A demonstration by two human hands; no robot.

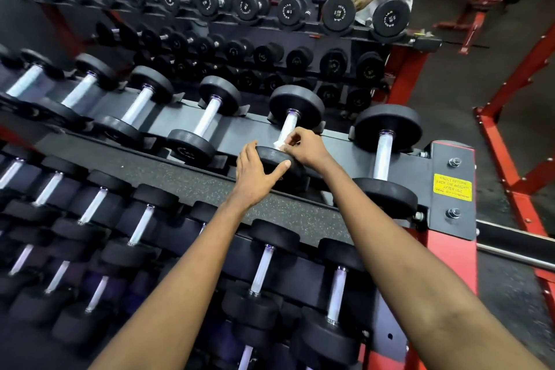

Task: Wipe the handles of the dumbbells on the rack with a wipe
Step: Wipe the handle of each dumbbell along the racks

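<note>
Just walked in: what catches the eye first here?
At centre, the right hand pinches a white wipe against a dumbbell handle on the upper shelf, while the left hand rests on that dumbbell's near head. A yellow notice marks the rack's right end.

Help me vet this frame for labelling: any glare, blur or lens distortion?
Head view: the chrome dumbbell handles glare bluish-white, the white wipe in the right hand blends into one; the wide lens bows the grey-and-red rack; the far black dumbbells look dim and soft.
</note>
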